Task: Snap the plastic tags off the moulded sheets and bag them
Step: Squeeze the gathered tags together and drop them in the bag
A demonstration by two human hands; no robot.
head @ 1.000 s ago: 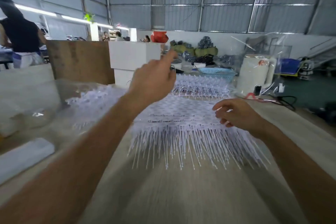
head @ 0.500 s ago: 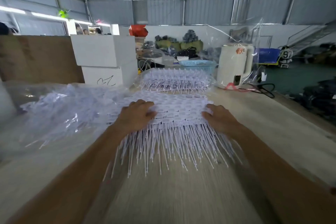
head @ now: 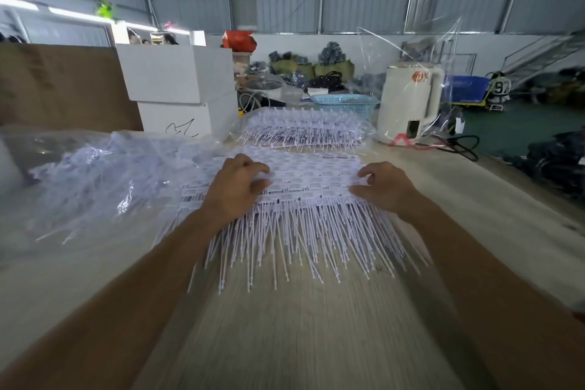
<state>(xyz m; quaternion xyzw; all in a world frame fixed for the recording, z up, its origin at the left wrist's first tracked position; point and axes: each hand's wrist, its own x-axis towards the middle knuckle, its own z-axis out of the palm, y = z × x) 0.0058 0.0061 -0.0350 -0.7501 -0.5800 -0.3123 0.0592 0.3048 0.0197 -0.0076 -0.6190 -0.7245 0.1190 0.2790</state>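
The sheets, stacked mid-bench with stems toward six o'clock, are gripped at nine and three o'clock by the left hand and right hand, fingers curled, seemingly for snapping, the bag kept at ten o'clock.

An industrial packing shed is indicated by grey corrugated metal walls, stacked white cartons and a long wooden workbench.

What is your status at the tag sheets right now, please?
Left hand and right hand gripping opposite ends of the white moulded plastic tag sheets. Clear plastic bag of loose tags lies left. Nothing in the way.
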